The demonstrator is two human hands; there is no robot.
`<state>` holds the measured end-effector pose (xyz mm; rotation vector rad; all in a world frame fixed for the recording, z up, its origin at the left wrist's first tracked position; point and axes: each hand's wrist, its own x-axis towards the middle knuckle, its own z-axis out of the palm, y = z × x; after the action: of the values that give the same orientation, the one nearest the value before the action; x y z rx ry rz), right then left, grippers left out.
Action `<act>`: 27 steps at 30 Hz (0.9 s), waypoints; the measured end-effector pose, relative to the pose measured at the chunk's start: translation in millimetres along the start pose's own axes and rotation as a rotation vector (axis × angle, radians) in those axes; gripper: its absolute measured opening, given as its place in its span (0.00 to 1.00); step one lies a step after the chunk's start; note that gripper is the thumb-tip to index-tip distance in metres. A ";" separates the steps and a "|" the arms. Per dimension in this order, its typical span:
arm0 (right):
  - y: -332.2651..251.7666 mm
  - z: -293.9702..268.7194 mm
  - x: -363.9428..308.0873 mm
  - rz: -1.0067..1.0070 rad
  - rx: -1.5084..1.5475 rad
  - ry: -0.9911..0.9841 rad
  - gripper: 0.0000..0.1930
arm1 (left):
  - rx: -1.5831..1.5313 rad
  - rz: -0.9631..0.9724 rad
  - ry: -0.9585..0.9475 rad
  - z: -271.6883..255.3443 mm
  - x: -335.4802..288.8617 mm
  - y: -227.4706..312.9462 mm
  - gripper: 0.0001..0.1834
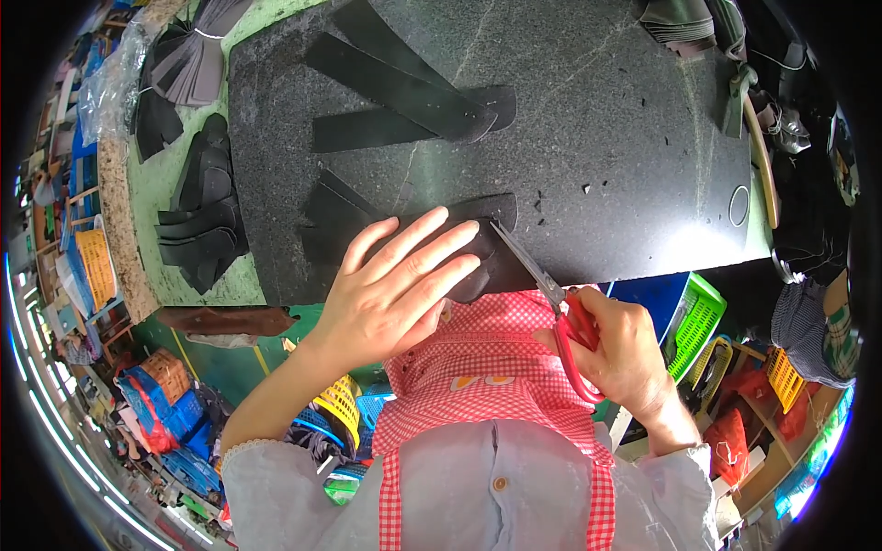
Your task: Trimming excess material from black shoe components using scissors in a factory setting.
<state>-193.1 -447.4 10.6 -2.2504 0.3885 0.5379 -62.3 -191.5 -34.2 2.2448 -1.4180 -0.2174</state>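
Observation:
My left hand (395, 285) lies flat with its fingers spread over several black strips (344, 216) at the near edge of the dark work slab. The strips have rounded ends and look like thin sheet material. In my right hand (620, 344) I grip a pair of scissors (537, 271) with red handles. Their blades point up and left, with the tips at the rounded end of a black piece (496, 209) just beyond my left fingertips. Whether the blades are cutting into it I cannot tell.
Farther back on the slab (606, 119) lie more black strips (395, 87), crossed over each other, and small black scraps (586, 188). A pile of black pieces (204, 216) and a tied grey bundle (193, 60) sit at the left. A green basket (698, 321) stands below the right edge.

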 end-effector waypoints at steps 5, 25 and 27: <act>0.7 3.3 1.0 -0.020 -0.003 0.009 0.27 | -0.071 0.005 -0.051 -5.0 3.5 -4.2 0.31; 21.8 0.2 -24.3 0.210 0.423 -0.208 0.23 | -0.051 0.109 -0.093 -7.9 -5.3 -10.8 0.25; 19.2 -0.5 -23.4 0.208 0.354 -0.229 0.24 | -0.020 0.103 -0.069 -6.8 -2.6 -9.1 0.18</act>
<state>-221.6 -457.8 10.6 -1.7986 0.5559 0.7625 -53.5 -183.9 -32.8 2.1603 -1.5563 -0.2764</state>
